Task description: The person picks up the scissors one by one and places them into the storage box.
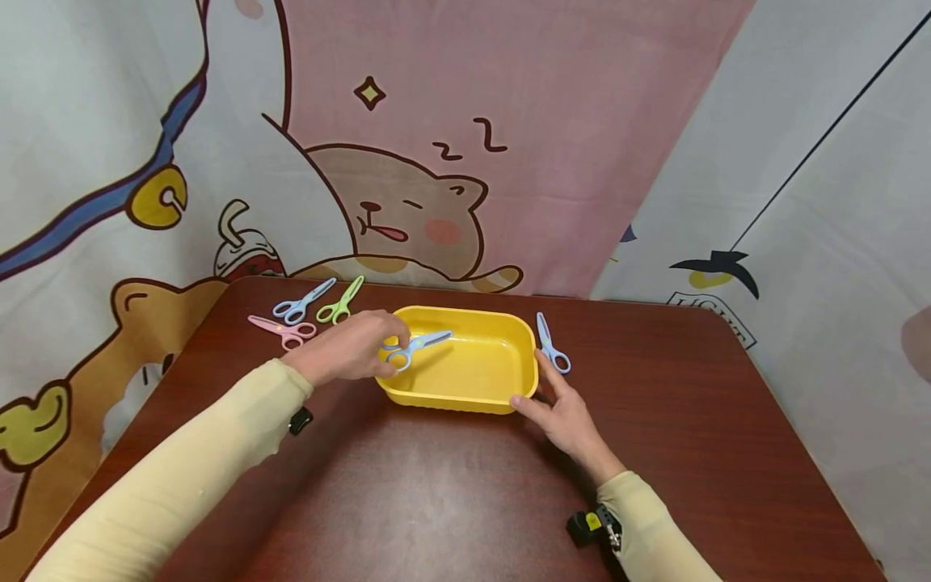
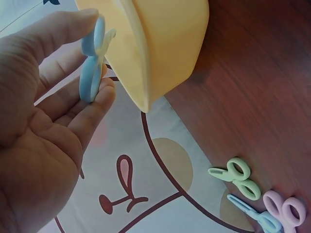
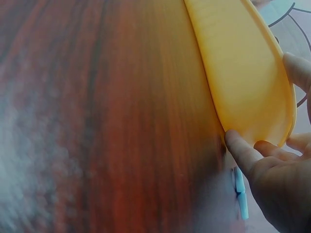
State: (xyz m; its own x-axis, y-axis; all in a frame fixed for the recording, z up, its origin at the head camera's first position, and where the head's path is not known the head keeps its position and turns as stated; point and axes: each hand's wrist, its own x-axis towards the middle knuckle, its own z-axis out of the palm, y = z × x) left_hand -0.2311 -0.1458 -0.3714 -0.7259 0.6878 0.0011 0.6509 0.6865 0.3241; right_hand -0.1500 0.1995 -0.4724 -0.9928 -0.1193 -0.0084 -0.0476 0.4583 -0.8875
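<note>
My left hand (image 1: 352, 346) pinches light blue scissors (image 1: 425, 343) by the handle loops. Their blades point right over the inside of a yellow tray (image 1: 473, 378). In the left wrist view the thumb and fingers are on the loops of those scissors (image 2: 87, 80), beside the tray's wall. At the tray's right front corner, my right hand (image 1: 570, 416) touches the outside with spread, fairly straight fingers (image 3: 243, 150). Just right of the tray lies a second pair of blue scissors (image 1: 550, 349), close to the right fingertips.
On the table (image 1: 436, 485), left of the tray, lie blue scissors (image 1: 297, 309), green scissors (image 1: 343, 305) and pink scissors (image 1: 287, 329). A printed cloth (image 1: 567, 145) hangs behind the table and at its sides.
</note>
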